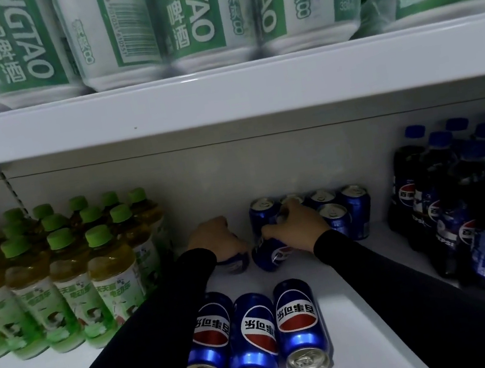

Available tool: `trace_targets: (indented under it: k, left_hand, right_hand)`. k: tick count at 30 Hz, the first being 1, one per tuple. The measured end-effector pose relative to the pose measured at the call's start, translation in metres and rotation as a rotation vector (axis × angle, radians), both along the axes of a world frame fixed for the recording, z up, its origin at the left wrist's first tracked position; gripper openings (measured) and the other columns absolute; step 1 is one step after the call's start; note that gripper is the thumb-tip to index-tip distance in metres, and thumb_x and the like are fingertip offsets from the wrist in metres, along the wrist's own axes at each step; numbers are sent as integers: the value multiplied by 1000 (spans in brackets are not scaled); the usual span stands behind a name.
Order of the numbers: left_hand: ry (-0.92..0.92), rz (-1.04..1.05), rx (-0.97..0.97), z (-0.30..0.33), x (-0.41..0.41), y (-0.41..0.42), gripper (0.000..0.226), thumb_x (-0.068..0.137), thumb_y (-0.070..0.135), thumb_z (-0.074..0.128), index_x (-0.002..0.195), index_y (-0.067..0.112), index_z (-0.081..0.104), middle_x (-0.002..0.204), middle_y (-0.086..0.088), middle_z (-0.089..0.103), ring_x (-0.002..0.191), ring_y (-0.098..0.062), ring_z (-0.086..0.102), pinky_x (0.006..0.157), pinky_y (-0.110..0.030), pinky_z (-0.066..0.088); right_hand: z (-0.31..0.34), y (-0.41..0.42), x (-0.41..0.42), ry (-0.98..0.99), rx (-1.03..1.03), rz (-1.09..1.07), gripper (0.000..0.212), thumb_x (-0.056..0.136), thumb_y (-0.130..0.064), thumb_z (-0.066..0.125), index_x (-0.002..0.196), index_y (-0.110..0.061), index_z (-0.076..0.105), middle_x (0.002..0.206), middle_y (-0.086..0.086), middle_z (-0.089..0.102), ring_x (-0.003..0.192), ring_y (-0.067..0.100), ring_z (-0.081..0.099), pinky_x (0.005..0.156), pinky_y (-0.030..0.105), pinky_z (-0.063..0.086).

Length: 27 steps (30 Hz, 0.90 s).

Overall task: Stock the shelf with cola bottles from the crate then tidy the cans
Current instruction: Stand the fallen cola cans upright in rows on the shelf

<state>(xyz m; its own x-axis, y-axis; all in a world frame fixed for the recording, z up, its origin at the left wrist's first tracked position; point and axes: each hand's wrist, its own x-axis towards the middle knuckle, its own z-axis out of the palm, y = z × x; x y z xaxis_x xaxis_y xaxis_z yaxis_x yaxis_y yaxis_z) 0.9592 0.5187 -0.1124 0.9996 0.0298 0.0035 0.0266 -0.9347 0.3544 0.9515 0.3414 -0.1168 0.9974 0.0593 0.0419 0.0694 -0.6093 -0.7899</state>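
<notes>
Both my arms reach deep into the white shelf (342,289). My left hand (216,239) grips a blue cola can (235,263) from above. Just to its right, my right hand (295,228) grips another blue cola can (271,256), which leans forward. Behind the hands several blue cans (355,206) stand upright against the back wall. Three more blue cans (256,339) lie on their sides at the front of the shelf, tops toward me. Dark cola bottles (449,197) with blue caps fill the right side of the shelf.
Green-capped tea bottles (66,271) crowd the left part of the same shelf. The shelf board above (220,94) carries shrink-wrapped packs of green and white beer cans (143,23). Bare shelf shows between the lying cans and the cola bottles.
</notes>
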Motion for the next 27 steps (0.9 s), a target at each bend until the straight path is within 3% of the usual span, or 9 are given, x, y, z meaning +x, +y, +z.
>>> trace_targets:
  k: [3,7,10,12,15,18,22,25,27]
  left_hand:
    - [-46,-17,-72,5,6,-10,46,74,43,74,105,13,56,100,-4,60,83,-18,57,64,-29,50]
    - [-54,-51,-148,9,12,-27,34,74,36,75,89,11,56,83,-2,58,66,-10,50,49,-23,40]
    - [-47,-94,-153,16,17,-41,34,73,38,75,76,14,52,76,-1,56,65,-12,52,44,-22,35]
    - [-68,-125,-129,21,20,-50,36,74,40,75,84,12,54,82,-3,57,68,-14,53,46,-23,38]
    - [-90,-161,-113,29,20,-62,41,74,37,74,98,7,59,92,-5,61,77,-17,56,60,-28,48]
    - [-127,-184,-133,31,19,-75,46,74,37,76,103,4,62,98,-9,64,86,-21,60,70,-34,52]
    - [-126,-213,-136,24,20,-89,48,72,40,78,102,8,60,99,-5,59,86,-19,55,64,-28,47]
    - [-118,-231,-134,18,21,-97,37,73,37,77,85,10,57,91,-6,62,78,-19,56,51,-24,40]
    - [-128,-234,-141,13,22,-101,35,72,35,77,83,9,58,88,-8,64,80,-22,62,57,-25,45]
  right_hand:
    - [9,-16,-6,-55,40,-28,58,72,-37,76,117,-15,49,106,1,58,94,18,58,73,31,51]
    - [29,-41,-14,-186,111,-55,34,73,-32,78,97,-22,55,88,-11,56,78,5,55,64,23,42]
    - [48,-61,-19,-271,218,-153,59,74,-30,79,126,-19,53,110,-8,56,95,12,58,75,22,46]
    - [58,-76,-23,-329,303,-241,65,74,-29,80,131,-20,50,112,-6,55,95,15,60,82,31,52]
    - [65,-97,-24,-394,379,-298,64,77,-23,79,133,-19,47,113,-5,53,79,6,58,72,28,54]
    - [60,-117,-19,-396,324,-364,72,79,-19,78,141,-14,42,124,1,50,98,18,57,82,34,53]
    - [34,-133,-10,-314,228,-390,45,77,-14,77,114,-4,54,105,8,58,97,24,58,70,27,47]
    - [10,-141,-2,-235,225,-384,44,76,-12,78,108,-15,49,106,6,54,99,20,53,80,28,43]
    - [-3,-144,2,-217,223,-410,37,75,-7,77,101,-5,52,104,10,60,96,24,58,80,33,48]
